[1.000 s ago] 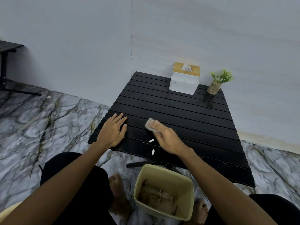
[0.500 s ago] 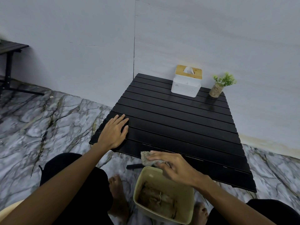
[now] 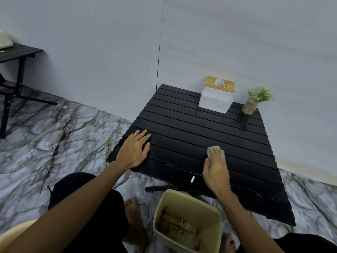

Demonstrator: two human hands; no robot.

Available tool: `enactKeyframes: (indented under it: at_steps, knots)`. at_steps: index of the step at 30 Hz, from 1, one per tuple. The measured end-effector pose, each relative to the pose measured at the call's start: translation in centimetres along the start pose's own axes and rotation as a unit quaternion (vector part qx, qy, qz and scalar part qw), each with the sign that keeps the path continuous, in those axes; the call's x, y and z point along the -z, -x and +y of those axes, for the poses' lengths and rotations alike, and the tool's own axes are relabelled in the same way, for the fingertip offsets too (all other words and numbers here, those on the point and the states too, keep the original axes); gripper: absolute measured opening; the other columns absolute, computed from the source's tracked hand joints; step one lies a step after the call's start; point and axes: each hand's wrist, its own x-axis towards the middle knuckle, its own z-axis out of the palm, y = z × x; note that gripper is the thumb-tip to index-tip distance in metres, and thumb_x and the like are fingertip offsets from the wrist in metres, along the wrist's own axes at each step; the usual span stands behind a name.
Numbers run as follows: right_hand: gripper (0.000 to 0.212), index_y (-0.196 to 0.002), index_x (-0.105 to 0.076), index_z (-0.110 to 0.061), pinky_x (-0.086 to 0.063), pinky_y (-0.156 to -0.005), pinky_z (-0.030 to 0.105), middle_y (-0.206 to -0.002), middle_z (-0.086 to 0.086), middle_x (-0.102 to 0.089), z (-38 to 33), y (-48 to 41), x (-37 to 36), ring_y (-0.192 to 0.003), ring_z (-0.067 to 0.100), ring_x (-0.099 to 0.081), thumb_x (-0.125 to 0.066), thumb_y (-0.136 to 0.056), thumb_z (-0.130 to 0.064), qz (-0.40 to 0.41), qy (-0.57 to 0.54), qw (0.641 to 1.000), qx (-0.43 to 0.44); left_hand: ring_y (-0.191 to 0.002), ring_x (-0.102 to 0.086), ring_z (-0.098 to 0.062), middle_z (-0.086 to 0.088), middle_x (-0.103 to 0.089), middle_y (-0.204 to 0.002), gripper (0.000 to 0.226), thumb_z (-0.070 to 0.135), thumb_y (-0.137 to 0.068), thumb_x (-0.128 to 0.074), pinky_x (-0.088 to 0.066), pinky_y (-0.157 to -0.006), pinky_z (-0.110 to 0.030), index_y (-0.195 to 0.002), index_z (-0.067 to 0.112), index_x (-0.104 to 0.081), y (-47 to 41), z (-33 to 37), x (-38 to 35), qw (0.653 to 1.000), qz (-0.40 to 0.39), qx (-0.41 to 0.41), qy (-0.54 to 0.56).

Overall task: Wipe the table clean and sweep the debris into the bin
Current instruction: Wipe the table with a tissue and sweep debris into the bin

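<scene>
Hands at work on a black slatted table [image 3: 209, 128] set against a pale wall: the left hand [image 3: 133, 150] lies flat, fingers spread and holding nothing, at the table's 9 o'clock corner, where the near-left edge gives way to marble-patterned floor [image 3: 54, 136]. The right hand [image 3: 216, 172], at about 6 o'clock on the tabletop, presses a greyish cloth [image 3: 212, 150] to the slats, fingers laid over it with the thumb curled at its side; the cloth's far end shows past the fingertips. One small white scrap of debris [image 3: 192, 179] lies on the near slats just left of that hand's wrist, close to the table's front edge. The middle slats between the hands and the far items are bare and dark. At 12 o'clock, near the wall, stands a white tissue box [image 3: 216, 99] with a wooden lid, a tissue poking from its slot; a small potted plant [image 3: 255, 101] stands beside it at 1 o'clock, the two apart. Below the front edge, on the floor between the person's bare feet, sits a cream bin [image 3: 215, 216], open-topped, with brownish crumpled waste at its bottom. Open floor stretches to the left as far as a second dark table [image 3: 18, 53] at 10 o'clock against the wall.
</scene>
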Motion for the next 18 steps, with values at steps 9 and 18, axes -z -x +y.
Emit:
enactKeyframes:
  at_steps: [9,18]
  knots:
    - [0.048,-0.148,-0.048,-0.024,-0.027,-0.124,0.036,-0.158,-0.014,-0.039,-0.9,2.5,2.6,-0.152,0.007,-0.024,-0.045,-0.104,-0.003,-0.24,-0.067,0.939,0.236,-0.146,-0.024,-0.023,-0.003,-0.035,-0.155,0.061,0.049,-0.096,-0.021,-0.019,-0.12,-0.04,-0.144,0.019,-0.045,0.0,-0.2,-0.2,1.0,0.01,-0.005,0.007]
    - [0.037,-0.136,-0.062,-0.022,-0.036,-0.117,0.029,-0.145,-0.012,-0.057,-0.9,5.1,5.0,-0.144,0.01,-0.042,-0.049,-0.105,-0.006,-0.155,-0.192,0.956,0.161,-0.146,-0.025,-0.023,-0.003,-0.036,-0.155,0.055,0.045,-0.098,-0.029,-0.02,-0.12,-0.04,-0.143,0.019,-0.045,-0.1,-0.3,-0.2,1.0,0.012,-0.008,0.008]
